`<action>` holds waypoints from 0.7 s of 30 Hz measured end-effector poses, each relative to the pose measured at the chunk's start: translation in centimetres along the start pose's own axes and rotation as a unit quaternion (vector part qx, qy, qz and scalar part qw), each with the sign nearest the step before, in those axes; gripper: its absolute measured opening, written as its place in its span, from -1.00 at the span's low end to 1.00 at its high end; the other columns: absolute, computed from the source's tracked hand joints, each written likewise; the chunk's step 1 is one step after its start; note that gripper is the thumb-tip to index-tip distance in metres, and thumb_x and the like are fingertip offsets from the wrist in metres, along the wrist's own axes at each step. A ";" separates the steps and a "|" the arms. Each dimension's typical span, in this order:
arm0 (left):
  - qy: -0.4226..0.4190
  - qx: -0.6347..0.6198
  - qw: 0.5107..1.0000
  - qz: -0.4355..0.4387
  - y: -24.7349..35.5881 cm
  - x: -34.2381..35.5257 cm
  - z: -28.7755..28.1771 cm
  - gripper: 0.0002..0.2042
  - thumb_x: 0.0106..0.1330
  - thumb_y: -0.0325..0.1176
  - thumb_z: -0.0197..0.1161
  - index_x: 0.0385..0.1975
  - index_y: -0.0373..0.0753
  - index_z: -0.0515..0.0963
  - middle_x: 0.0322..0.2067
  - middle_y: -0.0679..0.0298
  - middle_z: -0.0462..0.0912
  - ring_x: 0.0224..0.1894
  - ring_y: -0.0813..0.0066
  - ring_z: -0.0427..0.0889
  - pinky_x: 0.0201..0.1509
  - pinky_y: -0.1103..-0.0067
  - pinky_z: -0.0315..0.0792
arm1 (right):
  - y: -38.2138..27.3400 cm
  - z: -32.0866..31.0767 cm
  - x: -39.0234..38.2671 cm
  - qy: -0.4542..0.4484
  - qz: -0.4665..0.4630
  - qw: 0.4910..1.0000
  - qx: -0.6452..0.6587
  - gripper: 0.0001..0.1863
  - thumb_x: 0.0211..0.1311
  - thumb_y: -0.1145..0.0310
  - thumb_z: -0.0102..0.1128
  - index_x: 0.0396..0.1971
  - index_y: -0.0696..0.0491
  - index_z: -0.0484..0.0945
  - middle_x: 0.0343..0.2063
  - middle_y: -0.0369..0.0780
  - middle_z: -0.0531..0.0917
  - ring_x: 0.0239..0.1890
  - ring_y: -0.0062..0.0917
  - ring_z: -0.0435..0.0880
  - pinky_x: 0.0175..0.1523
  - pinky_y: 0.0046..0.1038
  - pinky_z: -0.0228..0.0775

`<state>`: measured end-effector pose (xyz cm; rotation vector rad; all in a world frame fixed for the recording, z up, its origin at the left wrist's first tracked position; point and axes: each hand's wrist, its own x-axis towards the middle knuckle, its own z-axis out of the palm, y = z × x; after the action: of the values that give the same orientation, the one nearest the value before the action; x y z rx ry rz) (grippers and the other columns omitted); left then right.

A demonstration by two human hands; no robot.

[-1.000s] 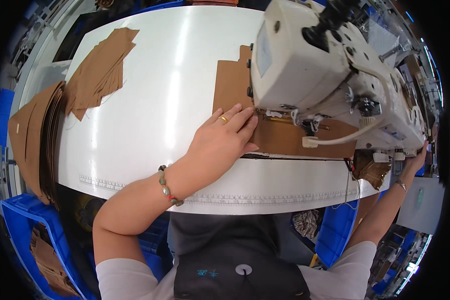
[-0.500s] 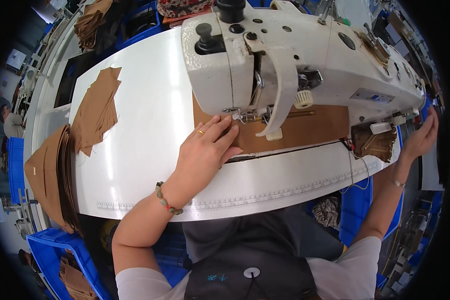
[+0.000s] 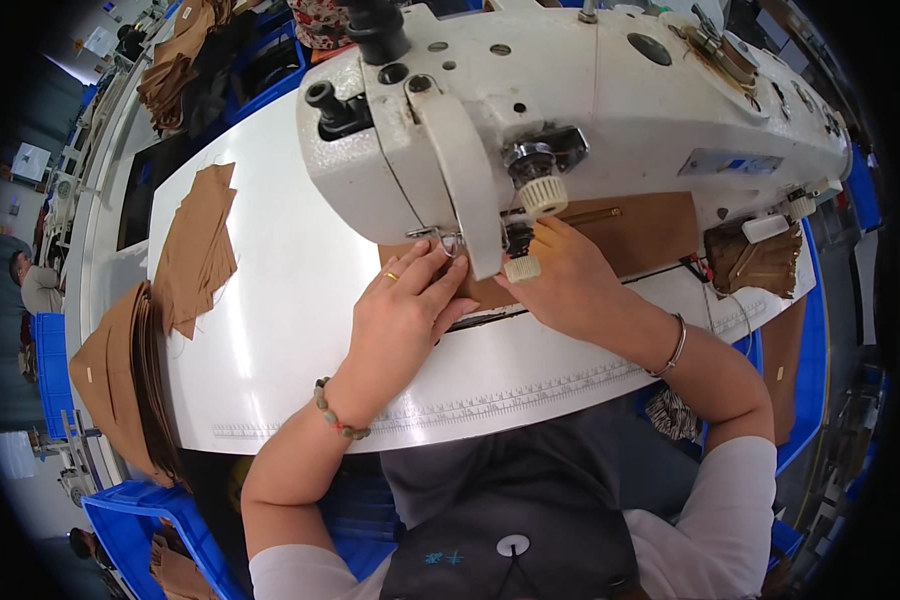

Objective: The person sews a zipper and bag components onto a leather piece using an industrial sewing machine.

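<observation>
Brown fabric (image 3: 660, 232) lies flat on a white desk (image 3: 270, 340), stretched beneath the head and arm of a white sewing machine (image 3: 610, 110), as a person in a dark apron (image 3: 450, 540) works with both bare hands at its near edge. The left hand (image 3: 395, 310), wearing a gold-coloured ring (image 3: 392, 277), rests on the cloth's left end just beside the needle area, its grip loose and spread, fingers extended, palm down, closed around nothing. The right hand (image 3: 568, 285) reaches in from the other side, fingers bent over the cloth near a cream knob (image 3: 522, 268); machine parts hide some of the fingertips, and whether that grip pinches the fabric cannot be told. A bead bracelet (image 3: 330, 415) circles the left wrist, a metal bangle (image 3: 679, 345) the right.

Along the near side of the desk runs a printed ruler strip (image 3: 470, 408). To the left, cut brown pieces (image 3: 195, 260) lie in a fanned pile beside a thick folded brown stack (image 3: 115, 375) at the desk's left edge, with a blue bin (image 3: 135, 500) below holding more brown cloth. At right, a dark brown scrap (image 3: 780, 265) lies under the machine's arm.
</observation>
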<state>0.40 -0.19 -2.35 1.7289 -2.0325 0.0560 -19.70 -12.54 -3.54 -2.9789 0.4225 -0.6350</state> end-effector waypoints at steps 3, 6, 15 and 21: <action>0.002 0.002 1.000 0.005 -0.2 0.3 0.1 -0.62 0.19 -0.19 0.49 -0.04 -0.24 0.74 -0.05 0.17 0.73 0.08 0.15 0.69 0.08 0.37 0.60 | 0.2 0.5 -0.2 0.013 0.022 1.000 0.012 -0.75 0.18 0.38 0.26 -0.18 0.18 0.67 0.02 -0.08 0.67 0.24 -0.21 0.59 0.31 -0.13 0.45; 0.013 0.008 1.000 0.020 -0.4 0.5 0.3 -0.64 0.22 -0.21 0.48 -0.04 -0.26 0.74 -0.13 0.18 0.72 -0.08 0.16 0.72 -0.10 0.40 0.63 | 0.5 0.6 0.0 0.028 0.025 0.999 0.021 -0.76 0.21 0.37 0.22 -0.18 0.16 0.67 0.03 -0.08 0.67 0.24 -0.23 0.59 0.32 -0.14 0.45; 0.007 0.005 1.000 0.014 -0.5 0.6 0.2 -0.65 0.24 -0.21 0.47 -0.06 -0.28 0.74 -0.17 0.18 0.70 -0.18 0.18 0.71 -0.20 0.40 0.61 | 0.6 0.7 0.2 0.035 0.021 0.999 0.030 -0.75 0.23 0.36 0.19 -0.17 0.15 0.68 0.05 -0.09 0.67 0.25 -0.26 0.59 0.33 -0.14 0.44; 0.015 0.007 1.000 0.023 -0.4 0.9 0.2 -0.66 0.24 -0.23 0.47 -0.07 -0.29 0.73 -0.17 0.19 0.70 -0.18 0.17 0.71 -0.19 0.39 0.61 | 0.8 0.5 0.7 0.043 0.008 0.999 0.020 -0.72 0.22 0.36 0.21 -0.14 0.16 0.69 0.05 -0.09 0.68 0.25 -0.25 0.58 0.34 -0.14 0.43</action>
<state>0.66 -1.12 -2.28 1.6793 -2.0553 0.1094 -19.04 -13.50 -3.84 -2.9150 0.4343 -0.7632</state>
